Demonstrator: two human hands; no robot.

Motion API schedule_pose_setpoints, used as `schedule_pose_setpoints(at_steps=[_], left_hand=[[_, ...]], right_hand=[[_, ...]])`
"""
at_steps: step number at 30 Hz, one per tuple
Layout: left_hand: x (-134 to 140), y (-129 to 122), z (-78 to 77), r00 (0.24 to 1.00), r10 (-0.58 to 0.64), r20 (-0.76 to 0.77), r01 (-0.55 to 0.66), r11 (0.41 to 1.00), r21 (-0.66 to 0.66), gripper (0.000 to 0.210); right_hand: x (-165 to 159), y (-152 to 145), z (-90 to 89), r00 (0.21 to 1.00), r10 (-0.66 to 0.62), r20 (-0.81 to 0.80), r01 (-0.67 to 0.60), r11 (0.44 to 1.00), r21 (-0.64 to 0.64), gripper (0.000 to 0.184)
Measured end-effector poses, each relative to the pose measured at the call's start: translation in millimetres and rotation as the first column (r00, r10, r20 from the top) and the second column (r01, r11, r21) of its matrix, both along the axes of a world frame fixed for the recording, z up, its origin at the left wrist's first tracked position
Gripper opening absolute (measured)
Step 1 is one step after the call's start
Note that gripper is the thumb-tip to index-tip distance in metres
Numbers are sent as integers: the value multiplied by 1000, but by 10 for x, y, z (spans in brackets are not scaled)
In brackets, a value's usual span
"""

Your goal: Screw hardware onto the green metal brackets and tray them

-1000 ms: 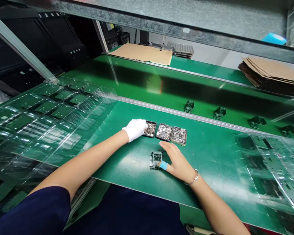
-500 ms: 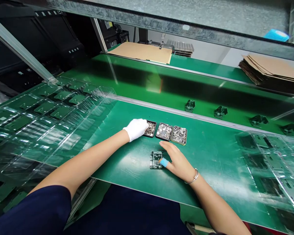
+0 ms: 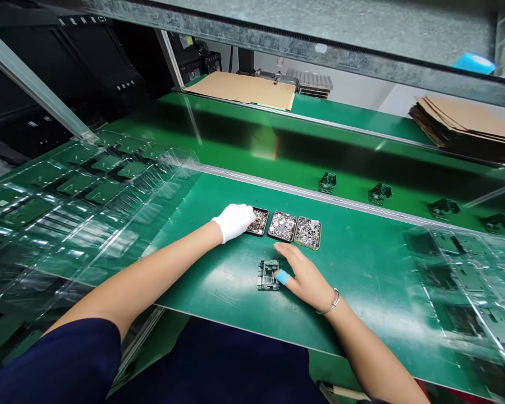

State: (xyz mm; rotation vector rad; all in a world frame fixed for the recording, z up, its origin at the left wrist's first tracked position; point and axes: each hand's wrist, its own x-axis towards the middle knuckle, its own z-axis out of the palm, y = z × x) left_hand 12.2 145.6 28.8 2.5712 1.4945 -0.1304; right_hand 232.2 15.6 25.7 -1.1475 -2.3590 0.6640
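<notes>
My left hand (image 3: 234, 222), in a white glove, reaches into the left edge of a small dark tray (image 3: 260, 223) of tiny metal parts. Its fingers are drawn together; what they pinch, if anything, is hidden. My right hand (image 3: 305, 275) is bare, with blue tape round the thumb and a bracelet at the wrist. The fingers are apart, and the thumb rests at the right edge of a dark, frame-like assembly (image 3: 268, 276) lying on the green bench (image 3: 210, 264). Two more trays of small metal pieces, a middle tray (image 3: 282, 226) and a right tray (image 3: 307, 232), sit beside the first.
Clear plastic blister trays (image 3: 76, 185) cover the left side, and another blister tray (image 3: 467, 275) lies at right. Several dark assemblies (image 3: 380, 193) stand along the green strip behind the metal rail. A metal shelf (image 3: 278, 33) hangs overhead; stacked cardboard (image 3: 467, 123) is at back right.
Hardly anything differs. My left fingers stay at the left tray, and my right hand keeps its place by the assembly; the view has shifted very slightly.
</notes>
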Motion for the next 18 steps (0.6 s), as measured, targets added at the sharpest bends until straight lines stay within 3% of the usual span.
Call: schedule_pose_setpoints(at_steps=[3, 7, 9, 11, 12, 14, 18], left_hand=[[-17, 44, 26, 995, 28, 97, -27, 1000, -12, 14], [-137, 63, 132, 953, 82, 292, -83, 996, -9, 27], [-180, -30, 204, 869, 151, 472, -111, 988, -111, 30], [-182, -218, 280, 699, 275, 660, -86, 949, -303, 30], [-169, -339, 315, 600, 351, 719, -44, 912, -408, 29], [-124, -599, 368, 485, 469, 738, 74, 819, -569, 25], [-48, -985, 378, 354, 679, 643, 401, 511, -760, 25]], right_hand=[[1, -2, 0, 1000, -5, -8, 4, 1000, -11, 50], [15, 9, -18, 1000, -18, -19, 18, 1000, -14, 50], [21, 15, -12, 999, -28, -32, 28, 1000, 3, 49], [18, 11, 26, 996, -38, -81, 42, 998, 40, 45], [9, 6, 60, 992, -40, -120, 48, 997, 64, 43], [-27, -9, 146, 978, -29, -208, 54, 992, 113, 36], [-164, -14, 296, 960, 41, -276, 12, 982, 189, 24]])
